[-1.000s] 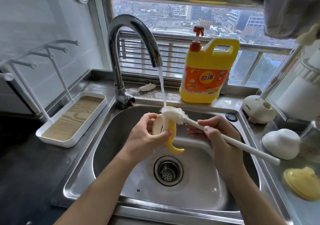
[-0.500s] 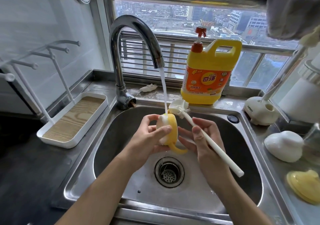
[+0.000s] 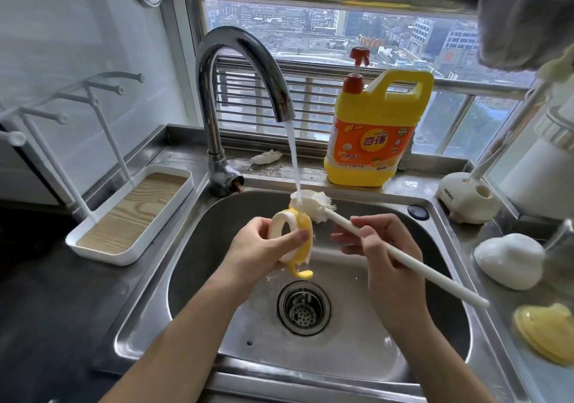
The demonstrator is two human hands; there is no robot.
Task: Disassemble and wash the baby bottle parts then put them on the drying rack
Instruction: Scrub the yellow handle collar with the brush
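Observation:
Over the steel sink (image 3: 192,278), my left hand (image 3: 257,250) grips the yellow-and-white bottle collar with handles (image 3: 302,239), its white ring turned toward me. My right hand (image 3: 385,250) pinches the long white handle of the bottle brush (image 3: 313,205). The brush head lies against the collar's top edge, right under the running water from the faucet (image 3: 242,70). A white drying rack with pegs and a wood-look tray (image 3: 130,216) stands on the left counter. A yellow bottle part (image 3: 546,331) and a white dome-shaped part (image 3: 509,259) lie on the right counter.
A yellow dish soap jug with a red pump (image 3: 372,132) stands on the ledge behind the sink. A cream brush holder (image 3: 469,197) sits at the right back corner. A crumpled white scrap (image 3: 267,157) lies near the faucet base. The drain (image 3: 302,308) is below my hands.
My left hand has turned the collar so its white ring faces me. The brush head has moved back onto the collar's top under the stream, and the handle has dropped lower to the right.

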